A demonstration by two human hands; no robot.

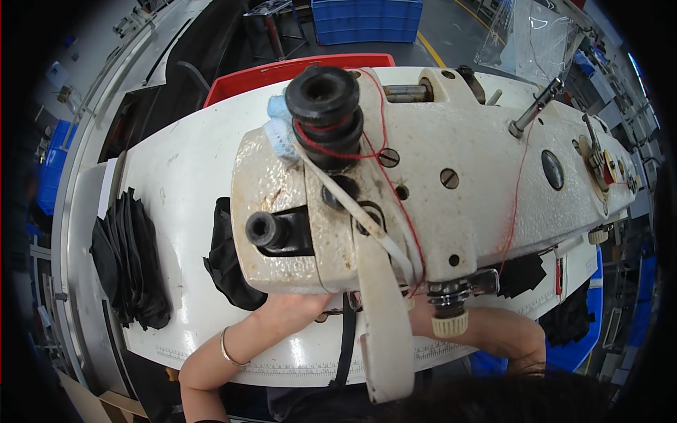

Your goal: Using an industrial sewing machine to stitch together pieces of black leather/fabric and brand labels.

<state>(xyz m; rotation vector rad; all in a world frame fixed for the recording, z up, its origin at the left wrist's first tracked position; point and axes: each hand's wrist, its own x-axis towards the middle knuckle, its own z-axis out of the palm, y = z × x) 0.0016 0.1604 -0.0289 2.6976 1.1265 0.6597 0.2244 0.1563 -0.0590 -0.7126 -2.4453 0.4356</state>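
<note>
On a clock centred in the view, a cream-white metal sewing machine head (486, 176) spreads across the middle over a glossy white curved bench (176, 183). The left hand (305, 304) is near 7 o'clock, the right hand (423, 317) at 5; the machine hides their fingers, so I cannot tell whether they grasp anything. A narrow black fabric strip (345, 338) runs between the forearms at 6. Crumpled black cloth (233, 268) lies just beside the left hand at 8, a layered black fabric stack (130, 261) farther out.
</note>
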